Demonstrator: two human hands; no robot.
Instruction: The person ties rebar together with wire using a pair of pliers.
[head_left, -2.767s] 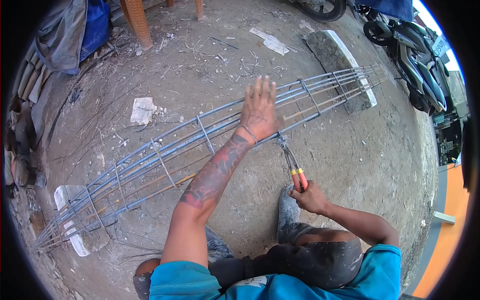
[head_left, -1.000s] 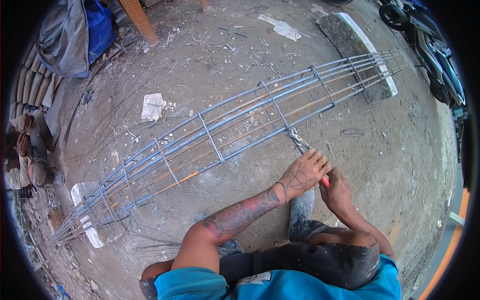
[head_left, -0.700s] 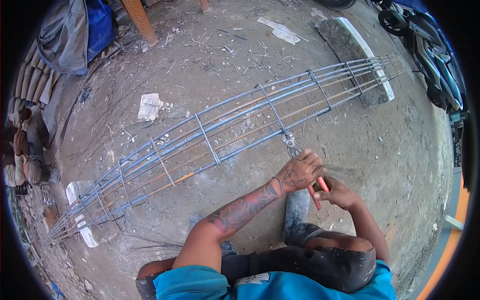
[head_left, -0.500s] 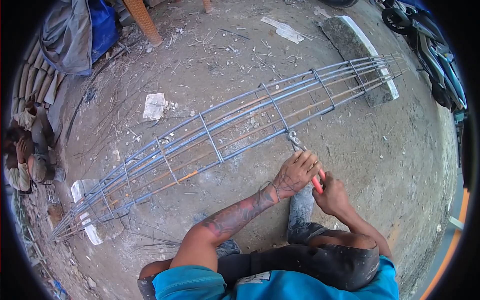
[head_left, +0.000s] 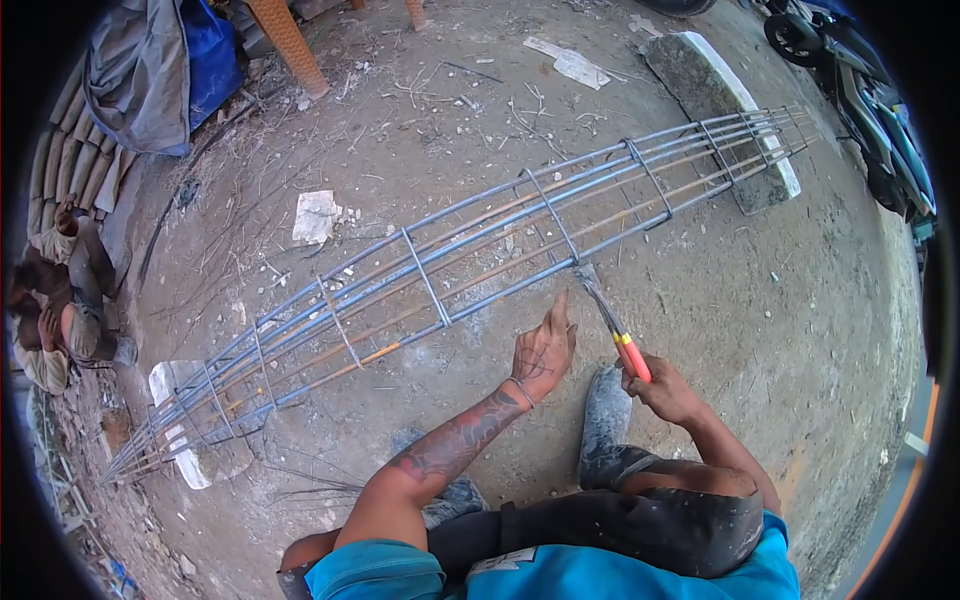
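Observation:
My right hand is closed around the red handles of a pair of pincers. Their jaws meet the near bar of a steel rebar cage, by one of its cross ties. My left hand is off the tool, to its left, with the index finger stretched toward the cage. Nothing shows in that hand. The cage lies slantwise across the ground, its ends resting on a white-edged block at left and a larger slab at upper right.
A person sits at the far left. A parked motorbike stands at the upper right. Tarps and an orange chair leg are at upper left. Loose wires and a pale scrap lie on the ground.
My left hand has let go of the pincers and moved left and slightly down, its index finger extending. My right hand keeps the handles, now drawn together, jaws still at the cage.

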